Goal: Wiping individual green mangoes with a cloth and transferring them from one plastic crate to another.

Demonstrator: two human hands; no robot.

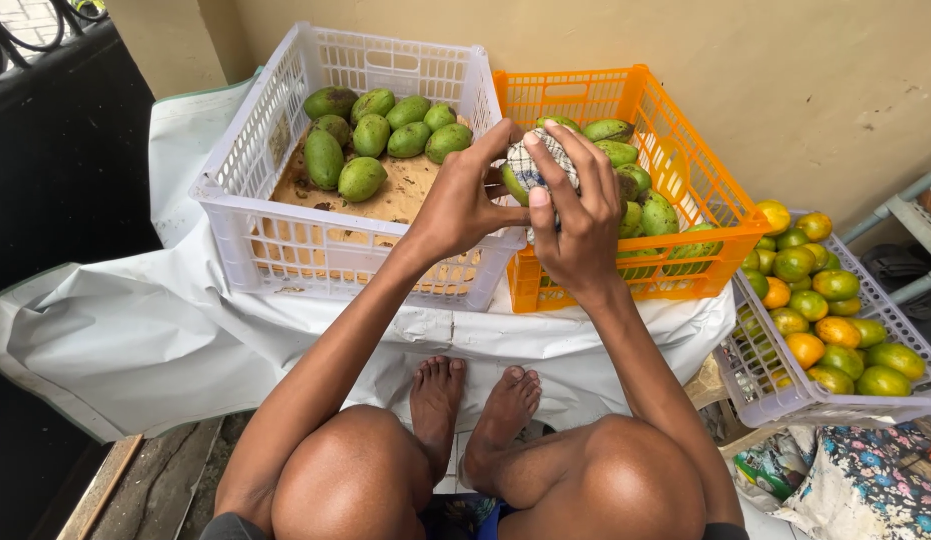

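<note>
Both my hands are raised between two crates and hold one green mango. A checked cloth covers most of the mango. My left hand grips the fruit from the left side. My right hand presses the cloth over it from the right and top. Behind the hands, a white crate holds several green mangoes on brown cardboard. An orange crate to its right holds more green mangoes.
A white basket at the right holds several green and orange citrus fruits. The crates stand on a white plastic sheet. My knees and bare feet are below. A floral cloth lies at the lower right. A beige wall is behind.
</note>
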